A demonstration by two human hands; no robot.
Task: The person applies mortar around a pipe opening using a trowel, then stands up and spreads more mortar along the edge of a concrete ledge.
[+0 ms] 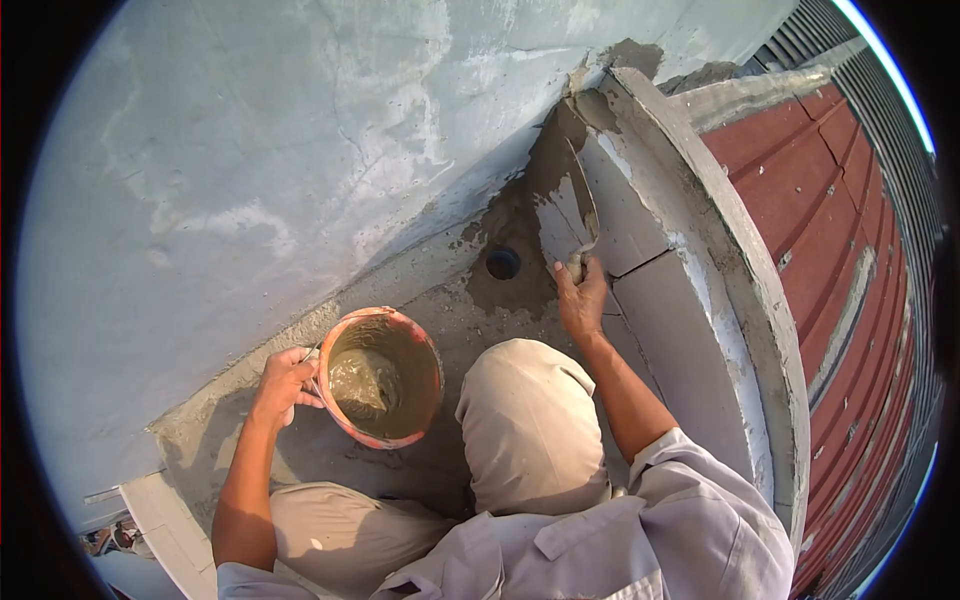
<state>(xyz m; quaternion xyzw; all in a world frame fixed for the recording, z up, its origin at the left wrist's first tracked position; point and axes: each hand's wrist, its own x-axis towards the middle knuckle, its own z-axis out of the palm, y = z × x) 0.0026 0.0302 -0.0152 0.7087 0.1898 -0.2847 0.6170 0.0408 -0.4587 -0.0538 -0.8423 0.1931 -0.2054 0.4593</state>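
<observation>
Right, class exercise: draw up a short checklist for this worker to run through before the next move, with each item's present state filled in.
1. Trowel gripped: ok, the right hand is closed on its handle.
2. Bucket held: ok, the left hand grips it at the side.
3. Bucket base supported: cannot tell, the base is hidden.
4. Wet mix at hand: ok, some shows inside the bucket; its depth is unclear.
5. Round hole uncovered: ok at its mouth; the inside is too dark to judge.
6. Secure footing: cannot tell, both feet are out of sight.
</observation>
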